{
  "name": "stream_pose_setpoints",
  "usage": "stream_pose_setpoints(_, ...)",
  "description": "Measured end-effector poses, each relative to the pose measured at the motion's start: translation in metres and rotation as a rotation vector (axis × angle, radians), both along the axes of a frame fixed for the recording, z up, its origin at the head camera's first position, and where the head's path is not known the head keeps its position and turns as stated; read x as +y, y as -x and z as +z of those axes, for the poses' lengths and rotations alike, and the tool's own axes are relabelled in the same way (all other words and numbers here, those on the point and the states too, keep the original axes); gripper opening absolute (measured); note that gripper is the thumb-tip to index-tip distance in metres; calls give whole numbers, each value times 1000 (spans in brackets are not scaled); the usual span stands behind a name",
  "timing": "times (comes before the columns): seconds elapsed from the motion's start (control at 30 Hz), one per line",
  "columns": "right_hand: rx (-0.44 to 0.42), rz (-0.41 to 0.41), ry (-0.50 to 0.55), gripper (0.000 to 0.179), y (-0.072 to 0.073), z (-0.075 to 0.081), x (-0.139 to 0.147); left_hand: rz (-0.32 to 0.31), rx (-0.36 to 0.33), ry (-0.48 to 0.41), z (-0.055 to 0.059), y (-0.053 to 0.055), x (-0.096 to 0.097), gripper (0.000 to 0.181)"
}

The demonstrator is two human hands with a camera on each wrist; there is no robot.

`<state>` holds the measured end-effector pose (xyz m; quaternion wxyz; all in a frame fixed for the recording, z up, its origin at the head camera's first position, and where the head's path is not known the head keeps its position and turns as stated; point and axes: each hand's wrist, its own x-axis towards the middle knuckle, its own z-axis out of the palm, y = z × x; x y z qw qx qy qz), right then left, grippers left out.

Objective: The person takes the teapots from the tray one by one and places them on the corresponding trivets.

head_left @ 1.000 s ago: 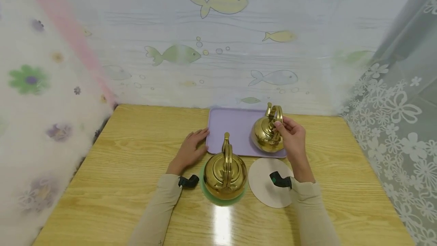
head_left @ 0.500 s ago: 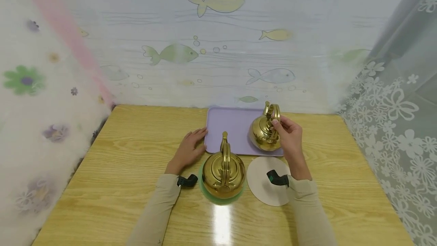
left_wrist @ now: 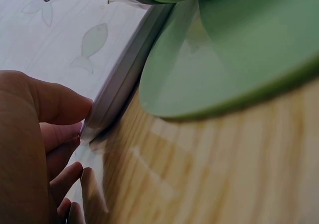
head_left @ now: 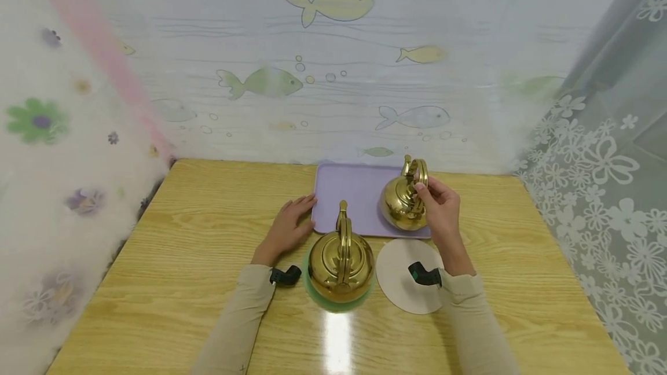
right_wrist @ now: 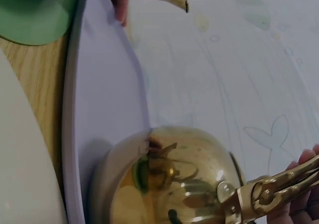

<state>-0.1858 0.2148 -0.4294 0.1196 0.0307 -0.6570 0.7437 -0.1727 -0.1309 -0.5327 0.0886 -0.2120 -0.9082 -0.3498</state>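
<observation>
A shiny gold kettle (head_left: 405, 204) is over the right end of a lilac tray (head_left: 349, 190); whether its base touches the tray is hard to tell. The thumb and fingers of my right hand (head_left: 443, 207) grip its upright handle (head_left: 423, 173). At the tray's left edge rests my left hand (head_left: 286, 227), fingers fairly straight, the tips touching the rim, as the left wrist view also shows. A second, similar gold kettle (head_left: 333, 265) stands in front of the tray on a round green mat (left_wrist: 174, 79), its spout pointing away from me.
Right of the green mat lies a round off-white mat (head_left: 403, 282), partly under my right wrist. The wooden table (head_left: 208, 247) ends at a fish-print curtain (head_left: 250, 126) behind the tray. Patterned sheets hang on both sides.
</observation>
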Motion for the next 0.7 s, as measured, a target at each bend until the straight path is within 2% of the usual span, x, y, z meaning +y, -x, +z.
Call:
stream_pose_setpoints(0.37,19,-25,-11,32,-6,4,0,-2,-19,3,2,-2,2,59)
stream_pose_setpoints(0.7,41,-36,-7,32,-14,5,0,9,-3,-3,5,-6,5,60)
